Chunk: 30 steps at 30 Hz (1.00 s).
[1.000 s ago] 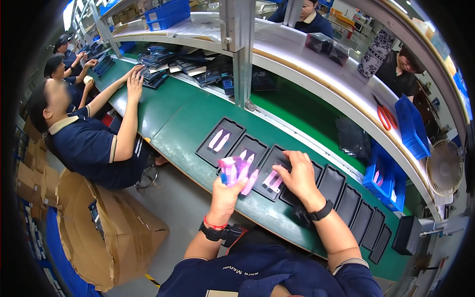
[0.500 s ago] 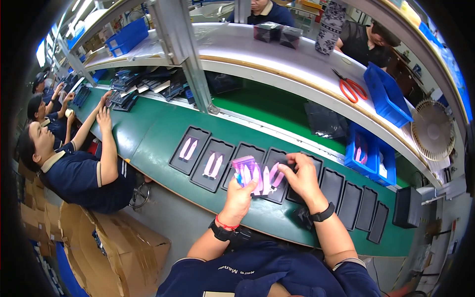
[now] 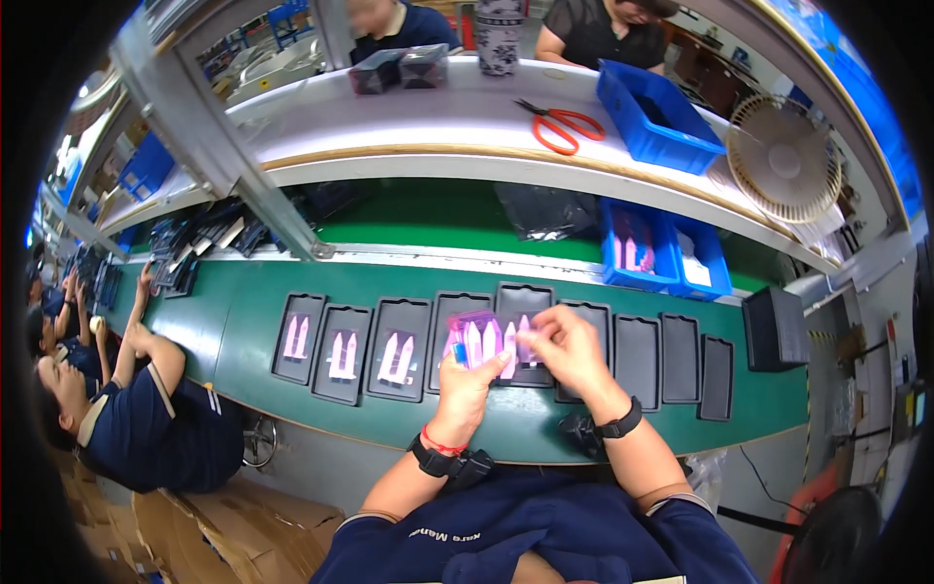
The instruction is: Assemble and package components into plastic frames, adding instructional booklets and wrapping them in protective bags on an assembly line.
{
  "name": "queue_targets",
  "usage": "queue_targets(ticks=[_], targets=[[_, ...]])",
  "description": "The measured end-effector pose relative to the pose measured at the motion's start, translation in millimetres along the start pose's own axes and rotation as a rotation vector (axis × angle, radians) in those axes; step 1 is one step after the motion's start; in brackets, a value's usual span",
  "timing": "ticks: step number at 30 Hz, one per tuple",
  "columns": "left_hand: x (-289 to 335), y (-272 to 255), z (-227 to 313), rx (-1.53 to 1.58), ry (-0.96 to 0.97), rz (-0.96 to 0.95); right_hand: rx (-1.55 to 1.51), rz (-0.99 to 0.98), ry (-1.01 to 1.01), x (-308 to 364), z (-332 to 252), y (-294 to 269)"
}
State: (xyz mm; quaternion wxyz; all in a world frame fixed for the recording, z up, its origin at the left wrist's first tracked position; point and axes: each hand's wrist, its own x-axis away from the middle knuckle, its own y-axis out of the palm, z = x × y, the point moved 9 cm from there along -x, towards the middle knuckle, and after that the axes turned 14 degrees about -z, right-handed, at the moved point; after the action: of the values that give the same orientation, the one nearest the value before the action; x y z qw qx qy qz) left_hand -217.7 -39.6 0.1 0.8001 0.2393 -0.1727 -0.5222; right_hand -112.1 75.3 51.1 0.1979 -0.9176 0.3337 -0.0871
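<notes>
A long green worktop (image 3: 243, 321) runs across the view, curving with the lens, its near edge toward the person and its far edge under a white upper shelf (image 3: 409, 127). A row of black trays (image 3: 399, 348) lies along the middle of the worktop, side by side; the ones toward its left end hold pairs of pink pieces (image 3: 341, 355), while the ones toward the right end lie bare.

Over the middle trays the left hand (image 3: 469, 375) is curled around a small bundle of pink pieces in clear wrap (image 3: 479, 341), held just above the tray row. The right hand (image 3: 564, 346) pinches the bundle's right edge with thumb and fingertips, so both hands meet on it.

Behind the far edge sit two blue bins (image 3: 647, 253), one with pink pieces inside. On the upper shelf lie red-handled scissors (image 3: 559, 125), another blue bin (image 3: 657, 117) and two dark boxes (image 3: 399, 70); a round fan (image 3: 783, 161) stands at its right end. Further people sit along the worktop's left end, and two more stand beyond the shelf. Cardboard boxes (image 3: 233, 535) rest on the floor at lower left.
</notes>
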Motion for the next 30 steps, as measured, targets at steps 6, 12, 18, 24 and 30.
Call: queue_targets(ticks=[6,12,18,24,30], targets=[[-10.7,32.0,-29.1,0.25,-0.058,-0.059,-0.382,0.069,-0.024,11.9,55.1,-31.4],[-18.3,44.6,-36.9,0.123,-0.117,-0.09,0.502,0.379,0.023,44.8,26.6,-81.2],[-21.4,83.8,-55.6,0.077,-0.107,-0.213,-0.309,0.079,0.044,50.4,63.8,-56.1],[-27.5,105.4,-62.9,0.145,-0.192,-0.211,0.154,0.296,0.311,90.7,90.9,-141.5],[-29.0,126.6,-85.8,0.026,-0.194,-0.268,-0.129,0.323,0.054,95.7,52.4,-107.2]])
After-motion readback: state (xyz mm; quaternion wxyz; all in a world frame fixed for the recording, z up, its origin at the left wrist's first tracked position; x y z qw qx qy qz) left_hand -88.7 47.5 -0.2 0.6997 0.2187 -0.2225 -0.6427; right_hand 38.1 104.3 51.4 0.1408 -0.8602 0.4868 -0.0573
